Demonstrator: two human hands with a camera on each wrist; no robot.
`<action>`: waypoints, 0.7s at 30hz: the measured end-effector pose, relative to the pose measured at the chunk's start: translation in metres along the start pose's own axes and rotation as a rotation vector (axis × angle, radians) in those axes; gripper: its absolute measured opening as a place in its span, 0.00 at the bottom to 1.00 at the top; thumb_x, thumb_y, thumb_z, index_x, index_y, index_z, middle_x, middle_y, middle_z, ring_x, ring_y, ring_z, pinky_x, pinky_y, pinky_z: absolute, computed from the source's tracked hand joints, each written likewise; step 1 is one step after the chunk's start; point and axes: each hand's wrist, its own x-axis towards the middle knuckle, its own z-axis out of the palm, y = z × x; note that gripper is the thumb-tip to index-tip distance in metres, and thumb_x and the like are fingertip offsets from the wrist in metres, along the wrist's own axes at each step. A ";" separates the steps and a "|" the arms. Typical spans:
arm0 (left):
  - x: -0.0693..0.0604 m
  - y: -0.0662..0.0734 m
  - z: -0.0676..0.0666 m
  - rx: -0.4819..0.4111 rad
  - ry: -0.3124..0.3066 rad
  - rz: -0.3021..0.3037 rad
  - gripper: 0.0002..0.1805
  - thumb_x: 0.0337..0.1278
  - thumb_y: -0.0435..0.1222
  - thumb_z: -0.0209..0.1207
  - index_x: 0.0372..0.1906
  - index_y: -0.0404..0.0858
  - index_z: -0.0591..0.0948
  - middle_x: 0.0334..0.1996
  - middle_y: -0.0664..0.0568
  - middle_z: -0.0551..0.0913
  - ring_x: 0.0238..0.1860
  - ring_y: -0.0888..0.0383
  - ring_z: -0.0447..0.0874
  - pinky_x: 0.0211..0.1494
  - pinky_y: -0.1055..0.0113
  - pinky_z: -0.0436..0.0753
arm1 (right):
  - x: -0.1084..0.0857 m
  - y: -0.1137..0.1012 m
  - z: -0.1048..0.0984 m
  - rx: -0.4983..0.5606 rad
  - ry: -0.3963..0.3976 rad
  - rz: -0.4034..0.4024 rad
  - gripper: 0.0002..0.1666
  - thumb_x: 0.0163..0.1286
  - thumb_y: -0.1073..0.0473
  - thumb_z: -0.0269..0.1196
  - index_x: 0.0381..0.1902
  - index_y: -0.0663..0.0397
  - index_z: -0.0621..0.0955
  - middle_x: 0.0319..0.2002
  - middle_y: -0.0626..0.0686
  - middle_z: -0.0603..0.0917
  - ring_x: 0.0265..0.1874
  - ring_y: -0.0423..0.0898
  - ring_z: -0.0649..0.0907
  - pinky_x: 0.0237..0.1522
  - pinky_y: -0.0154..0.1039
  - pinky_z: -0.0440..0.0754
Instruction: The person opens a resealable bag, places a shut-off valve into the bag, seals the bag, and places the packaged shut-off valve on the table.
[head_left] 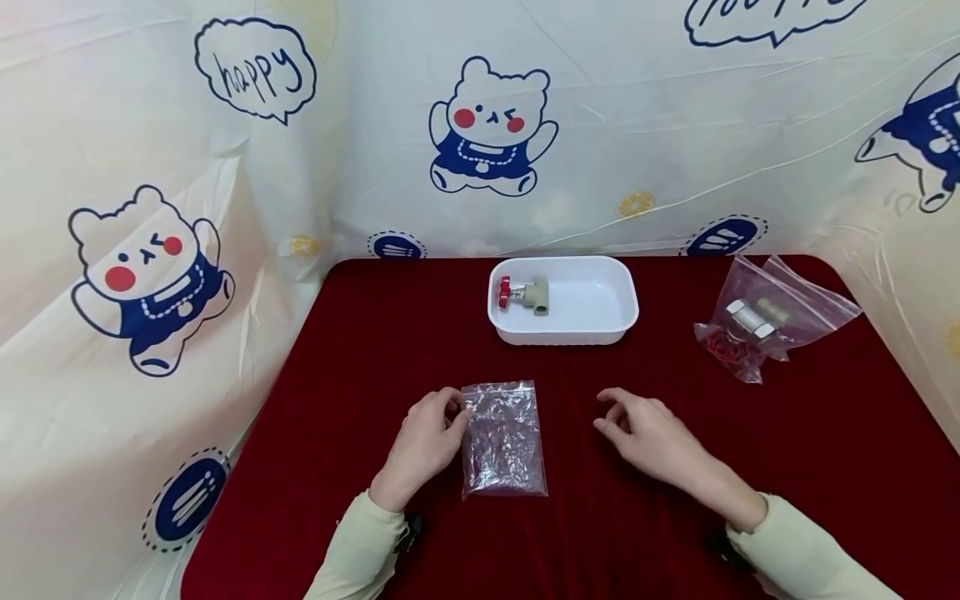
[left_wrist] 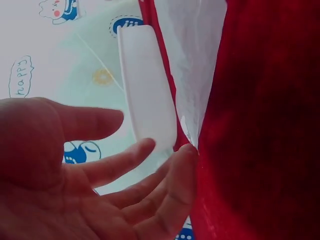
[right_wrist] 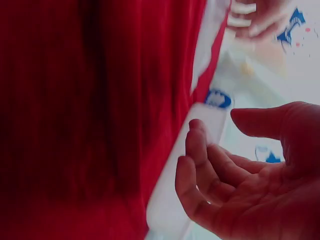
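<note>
Both loosely bent and spread: left hand [head_left: 425, 437] at the clear bag [head_left: 504, 442], right hand [head_left: 654, 433] apart from it.

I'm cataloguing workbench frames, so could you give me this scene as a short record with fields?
Left hand: at the left edge of the flat bag
Right hand: above the red cloth, holding nothing
Flat bag: clear, between the hands
White tray: beyond the flat bag
Valve: red-handled, in the tray's left part
Filled bag: far right, clear, with fittings inside
Backdrop: printed with bears
</note>
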 end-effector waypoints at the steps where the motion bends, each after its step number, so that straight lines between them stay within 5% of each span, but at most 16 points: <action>1: 0.000 0.000 0.000 0.006 -0.018 0.002 0.08 0.71 0.34 0.65 0.49 0.34 0.85 0.36 0.50 0.81 0.31 0.59 0.77 0.33 0.61 0.79 | -0.001 -0.002 0.004 0.024 -0.023 0.002 0.19 0.76 0.60 0.67 0.59 0.65 0.82 0.31 0.42 0.84 0.24 0.35 0.79 0.31 0.37 0.79; 13: 0.005 0.012 0.010 0.056 -0.135 -0.016 0.11 0.71 0.38 0.66 0.48 0.35 0.85 0.36 0.50 0.80 0.30 0.57 0.76 0.30 0.61 0.78 | -0.008 -0.014 0.022 0.177 -0.198 -0.021 0.22 0.78 0.61 0.65 0.63 0.69 0.78 0.34 0.44 0.85 0.30 0.38 0.81 0.36 0.37 0.79; 21: 0.002 0.020 0.018 0.048 -0.228 0.058 0.14 0.72 0.40 0.66 0.52 0.34 0.84 0.44 0.45 0.82 0.38 0.54 0.78 0.40 0.57 0.81 | -0.009 -0.013 0.020 0.189 -0.205 -0.021 0.23 0.77 0.60 0.65 0.62 0.70 0.78 0.34 0.44 0.84 0.31 0.39 0.81 0.37 0.39 0.79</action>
